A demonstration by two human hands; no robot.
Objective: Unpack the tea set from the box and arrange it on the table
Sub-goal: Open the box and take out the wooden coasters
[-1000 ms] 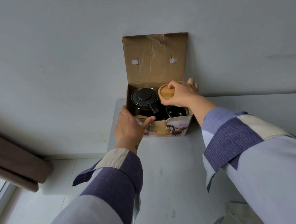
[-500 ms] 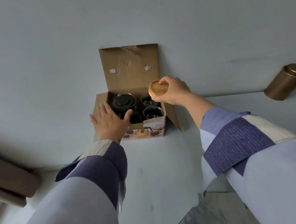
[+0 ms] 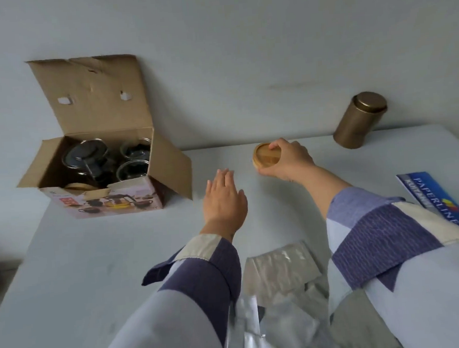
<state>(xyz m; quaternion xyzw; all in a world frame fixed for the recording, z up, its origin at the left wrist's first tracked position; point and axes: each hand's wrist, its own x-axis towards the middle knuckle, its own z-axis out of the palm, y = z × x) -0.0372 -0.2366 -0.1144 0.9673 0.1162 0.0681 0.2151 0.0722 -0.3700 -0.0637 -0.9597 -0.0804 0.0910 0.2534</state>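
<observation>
The right grip point(image 3: 287, 161) holds a round coaster point(image 3: 266, 155) at the far part of the worktop point(image 3: 98, 253), close to the wall. Left of that grip and nearer the person hovers the left grip point(image 3: 223, 201), flat above the worktop. Farther left stands the open box point(image 3: 105, 201) against the wall, with a teapot point(image 3: 86, 159) and two cups point(image 3: 133, 160) in it. Right of the right grip and behind it stands a canister point(image 3: 359, 121). Nearer than both grips lie wrappers point(image 3: 281, 268); to the right lies a printed packet point(image 3: 431, 197).
</observation>
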